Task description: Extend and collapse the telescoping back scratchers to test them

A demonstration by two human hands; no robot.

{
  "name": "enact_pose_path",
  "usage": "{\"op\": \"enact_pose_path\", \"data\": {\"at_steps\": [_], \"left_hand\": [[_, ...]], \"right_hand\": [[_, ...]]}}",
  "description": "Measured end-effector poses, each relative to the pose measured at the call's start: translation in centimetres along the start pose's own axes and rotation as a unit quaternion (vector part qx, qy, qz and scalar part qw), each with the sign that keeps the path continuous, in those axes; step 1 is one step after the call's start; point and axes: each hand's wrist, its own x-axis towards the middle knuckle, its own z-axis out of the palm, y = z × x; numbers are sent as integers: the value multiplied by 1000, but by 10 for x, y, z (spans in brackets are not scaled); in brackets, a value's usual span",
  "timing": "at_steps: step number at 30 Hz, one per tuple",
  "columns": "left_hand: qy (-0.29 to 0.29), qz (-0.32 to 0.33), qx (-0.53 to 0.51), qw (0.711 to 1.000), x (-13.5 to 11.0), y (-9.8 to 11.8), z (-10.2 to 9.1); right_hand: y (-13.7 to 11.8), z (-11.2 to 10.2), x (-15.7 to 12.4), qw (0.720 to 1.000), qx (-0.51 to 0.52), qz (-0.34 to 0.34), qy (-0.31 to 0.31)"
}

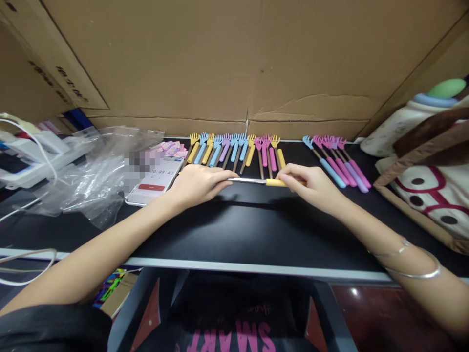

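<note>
Two bare hands at work over a black table (227, 234), with one back scratcher (273, 183) between them: metal rod toward the left, yellow handle toward the right, lying nearly level across the view, just above the tabletop, its shadow below. Left hand (200, 185): grip narrow, thumb and fingers pinching the rod; the claw end is mostly hidden by the hand. Right hand (301, 182): grip narrow too, fingertips on the yellow handle, wrist wearing a silver bangle (417, 275). Just behind the hands, along the back edge, a row of back scratchers (233, 153) with claws away from the person, colours mixed: yellow, blue, purple, pink. A smaller slanted group (354, 177) lies to the right of the right hand, set apart from the row; handles blue, pink and purple, angled toward the person. Near the left forearm, a phone (157, 182) lies face up, timer display reading about 00:09:43, red button below. Pink packets (169, 148) by its far end; crumpled clear plastic bags (98, 171) to its left. Far left, a white power strip (40, 156). Far right, a brown-trimmed cloth bag (436, 195) with a bespectacled cartoon face, a pale bottle (390, 124) just behind it. Cardboard (220, 58) walls the back.
</note>
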Motion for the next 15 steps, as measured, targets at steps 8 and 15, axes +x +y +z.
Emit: {"op": "enact_pose_path", "data": {"at_steps": [8, 15], "left_hand": [[-91, -30, -73, 993, 3, -2, -3], [-71, -41, -76, 994, 1, -4, 1]], "right_hand": [[5, 3, 0, 999, -27, -35, -21], [6, 3, 0, 998, -55, -24, -32]]}}
